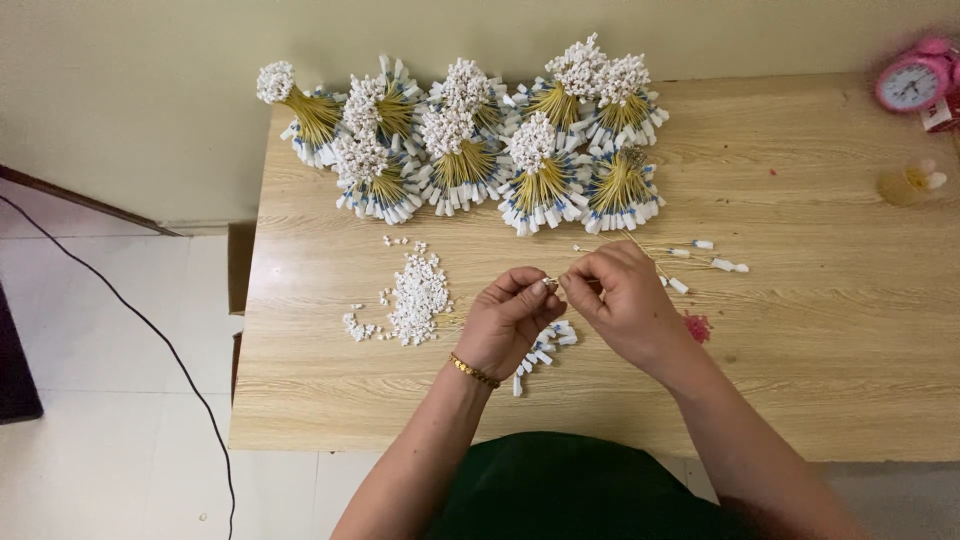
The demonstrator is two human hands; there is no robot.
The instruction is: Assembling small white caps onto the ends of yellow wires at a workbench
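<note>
My left hand and my right hand meet over the middle of the wooden table. Their fingertips pinch a thin yellow stick with a small white bead at its tip. A gold bracelet circles my left wrist. A pile of small white beads lies left of my left hand. Short white-and-blue tubes lie under my hands. A few finished sticks rest to the right of my right hand.
Several tied bundles of finished sticks stand along the table's far edge by the wall. A pink alarm clock sits at the far right corner, a small yellowish object near it. A black cable runs across the tiled floor at left.
</note>
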